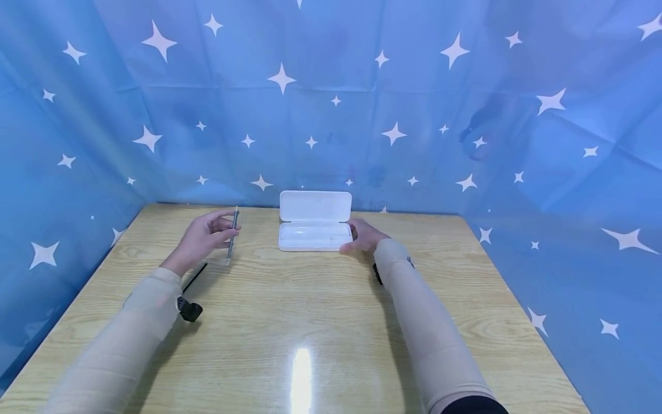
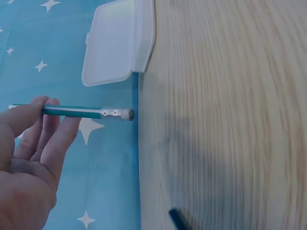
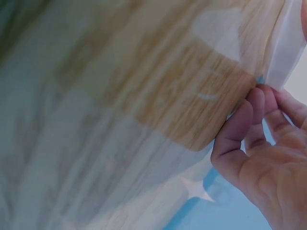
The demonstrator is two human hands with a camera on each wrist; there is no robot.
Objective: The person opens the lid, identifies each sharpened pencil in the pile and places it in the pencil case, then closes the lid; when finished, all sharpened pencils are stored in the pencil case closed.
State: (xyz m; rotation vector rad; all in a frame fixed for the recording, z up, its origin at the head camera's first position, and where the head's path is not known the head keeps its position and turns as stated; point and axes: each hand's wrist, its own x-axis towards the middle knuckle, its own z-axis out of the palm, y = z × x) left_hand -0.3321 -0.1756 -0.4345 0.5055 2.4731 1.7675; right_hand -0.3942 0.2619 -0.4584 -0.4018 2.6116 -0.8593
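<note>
My left hand [image 1: 205, 234] pinches a green pencil [image 2: 76, 112] between thumb and fingers, above the table's left side. The pencil stands nearly upright in the head view, and its metal band and eraser end [image 2: 125, 114] face the table. A white pencil case [image 1: 315, 208] sits near the back edge with its lid raised and its white inner tray [image 1: 310, 234] showing. At the case's right end, my right hand [image 1: 365, 236] grips it, thumb at the front corner and fingers near the hinge. In the right wrist view, fingertips [image 3: 240, 117] touch the case's edge.
A thin black rod [image 1: 195, 277] shows beside the left wrist, near a small black wrist camera [image 1: 190, 310]. The wood-grain table [image 1: 248, 333] ends at a blue curtain [image 1: 331, 115] with white stars, behind and on both sides.
</note>
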